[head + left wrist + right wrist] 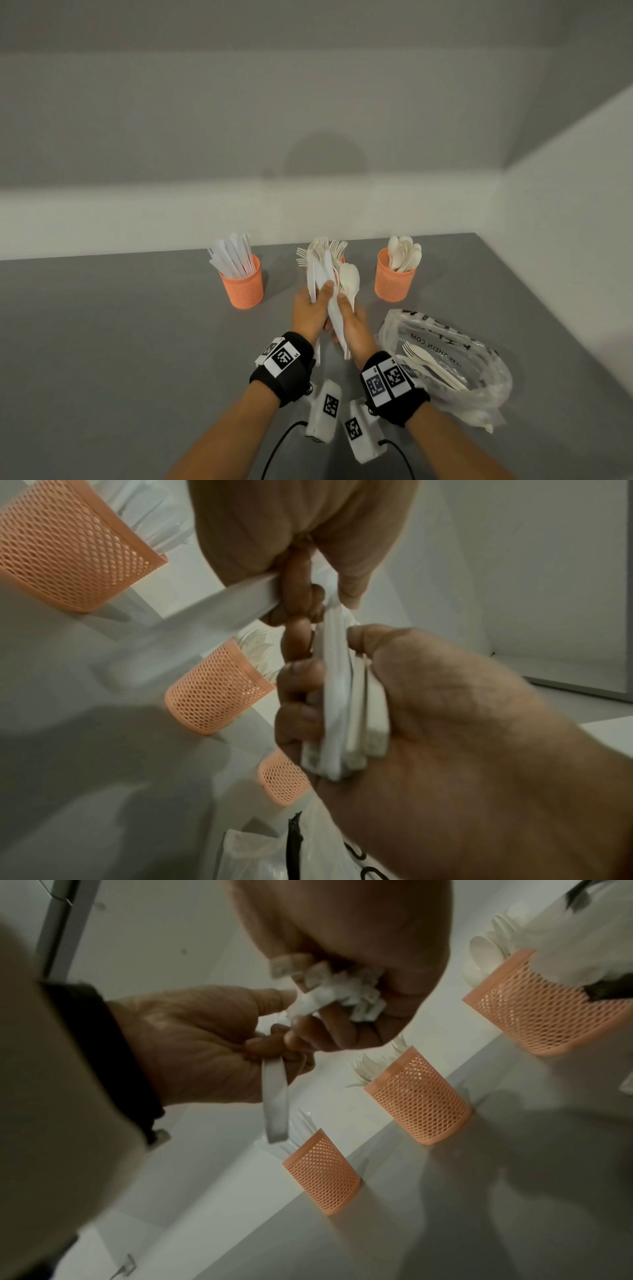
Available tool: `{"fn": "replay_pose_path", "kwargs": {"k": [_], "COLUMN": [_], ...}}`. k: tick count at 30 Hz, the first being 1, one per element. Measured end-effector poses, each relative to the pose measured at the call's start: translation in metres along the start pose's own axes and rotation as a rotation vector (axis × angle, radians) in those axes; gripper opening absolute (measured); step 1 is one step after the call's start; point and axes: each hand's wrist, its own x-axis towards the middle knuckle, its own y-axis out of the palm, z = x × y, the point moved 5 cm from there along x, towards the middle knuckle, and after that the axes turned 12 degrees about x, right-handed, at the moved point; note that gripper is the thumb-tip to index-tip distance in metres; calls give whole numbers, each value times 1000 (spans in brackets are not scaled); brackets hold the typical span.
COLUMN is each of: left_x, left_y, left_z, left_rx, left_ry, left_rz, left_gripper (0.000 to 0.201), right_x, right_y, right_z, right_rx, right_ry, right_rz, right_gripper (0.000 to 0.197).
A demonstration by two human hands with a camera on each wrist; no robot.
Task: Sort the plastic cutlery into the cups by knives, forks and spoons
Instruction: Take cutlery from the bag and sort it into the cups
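Both hands meet above the grey table (137, 342) in front of the middle cup. My right hand (346, 305) grips a mixed cutlery bundle (349, 281) with a spoon bowl and knife blades pointing up; its handle ends (342, 996) show below the fist. My left hand (317, 298) grips one white knife (311, 274), its handle (274, 1096) sticking out below, and its thumb touches the bundle. Three orange mesh cups stand in a row: knife cup (242, 284), fork cup (418, 1096) mostly hidden behind the hands, and spoon cup (394, 281).
A crumpled clear plastic bag (479, 370) lies at the right front with a fork and other cutlery (431, 366) inside. White walls close the table at the back and on the right. Cables hang from both wristbands.
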Motion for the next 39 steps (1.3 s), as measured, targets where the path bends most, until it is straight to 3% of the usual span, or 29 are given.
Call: {"fn": "replay_pose_path", "kwargs": {"k": [8, 13, 18, 21, 23, 27, 30, 39], "left_x": [5, 8, 9, 17, 21, 16, 8, 5], "left_y": [4, 5, -14, -28, -33, -30, -17, -12], "left_z": [3, 4, -4, -2, 3, 5, 3, -6], "left_rx": [1, 37, 54, -45, -140, -121, -96, 55], "left_ry": [-34, -34, -30, -76, -130, -219, -226, -144], "left_rz": [-21, -79, -239, -268, -231, -43, 95, 94], "left_gripper": [18, 26, 37, 31, 21, 23, 18, 19], "right_x": [0, 2, 4, 1, 0, -3, -5, -7], "right_y": [1, -1, -9, -13, -13, -7, -1, 1], "right_z": [1, -1, -1, 0, -1, -1, -3, -2], "right_rx": [-10, 61, -38, 69, 114, 216, 345, 300], "right_ry": [-12, 17, 60, 153, 200, 339, 475, 562], "right_rz": [34, 5, -76, -44, 23, 162, 247, 337], "right_gripper": [22, 16, 25, 23, 20, 9, 15, 26]}}
